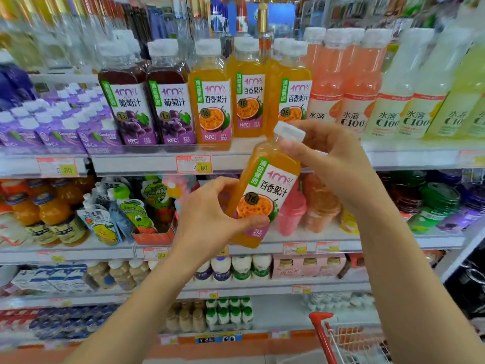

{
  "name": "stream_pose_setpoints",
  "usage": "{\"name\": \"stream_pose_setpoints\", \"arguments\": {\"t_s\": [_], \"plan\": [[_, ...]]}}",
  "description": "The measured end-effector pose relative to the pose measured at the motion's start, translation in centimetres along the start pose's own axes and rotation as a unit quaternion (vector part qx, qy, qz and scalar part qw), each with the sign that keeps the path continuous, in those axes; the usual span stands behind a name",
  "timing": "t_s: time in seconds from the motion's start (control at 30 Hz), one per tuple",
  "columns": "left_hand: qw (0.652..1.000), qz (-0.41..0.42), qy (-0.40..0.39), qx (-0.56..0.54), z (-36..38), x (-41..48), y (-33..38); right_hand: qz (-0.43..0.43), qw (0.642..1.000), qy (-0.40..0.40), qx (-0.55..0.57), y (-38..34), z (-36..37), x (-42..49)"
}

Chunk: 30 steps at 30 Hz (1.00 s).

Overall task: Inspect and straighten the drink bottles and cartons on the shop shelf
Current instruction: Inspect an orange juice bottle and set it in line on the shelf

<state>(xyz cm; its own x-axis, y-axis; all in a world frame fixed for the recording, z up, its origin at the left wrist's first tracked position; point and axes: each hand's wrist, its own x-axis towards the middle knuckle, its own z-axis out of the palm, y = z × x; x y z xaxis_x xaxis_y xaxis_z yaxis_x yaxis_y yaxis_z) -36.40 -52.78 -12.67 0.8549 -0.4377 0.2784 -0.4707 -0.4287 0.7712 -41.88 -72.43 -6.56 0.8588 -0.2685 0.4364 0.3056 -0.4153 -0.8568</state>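
An orange passion-fruit juice bottle (265,190) with a white cap is held tilted in front of the shelf, cap up and to the right. My left hand (210,219) grips its lower part, thumb across the label's bottom. My right hand (328,158) pinches the neck just under the cap. On the shelf (147,161) behind stand three matching orange bottles (212,101), with a gap at the front where the shelf edge shows. Two dark grape juice bottles (149,101) stand to their left, purple cartons (60,127) further left.
Pink and pale yellow C100 bottles (367,95) fill the shelf's right side. Lower shelves carry small orange bottles (42,208), pouches, cups and milk drinks. A red-handled shopping trolley (328,337) stands at the bottom right, close to my right arm.
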Motion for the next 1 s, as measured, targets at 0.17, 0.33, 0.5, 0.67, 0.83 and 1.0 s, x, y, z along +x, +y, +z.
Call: {"name": "stream_pose_setpoints", "arguments": {"t_s": [0.17,0.33,0.5,0.67,0.83,1.0], "plan": [[0.99,0.117,0.055,0.055,-2.5,4.8,3.1,-0.133,0.987,0.053,-0.067,-3.6,-1.3,5.2],[0.933,0.245,0.165,0.204,-6.4,10.7,2.8,-0.191,0.96,0.092,-0.181,-5.9,-1.5,10.0],[0.873,0.295,0.179,0.345,-7.7,15.3,1.6,-0.201,0.941,0.101,-0.252,-5.7,-0.2,13.1],[0.861,0.308,0.168,0.368,-7.6,16.7,0.8,-0.189,0.934,0.049,-0.299,-4.4,1.2,15.0],[0.839,0.318,0.201,0.394,-7.7,17.2,0.6,-0.135,0.922,-0.006,-0.364,-3.5,2.0,16.7],[0.83,0.331,0.218,0.393,-7.8,18.1,0.7,-0.131,0.891,-0.039,-0.432,-4.7,1.3,17.8]]}}
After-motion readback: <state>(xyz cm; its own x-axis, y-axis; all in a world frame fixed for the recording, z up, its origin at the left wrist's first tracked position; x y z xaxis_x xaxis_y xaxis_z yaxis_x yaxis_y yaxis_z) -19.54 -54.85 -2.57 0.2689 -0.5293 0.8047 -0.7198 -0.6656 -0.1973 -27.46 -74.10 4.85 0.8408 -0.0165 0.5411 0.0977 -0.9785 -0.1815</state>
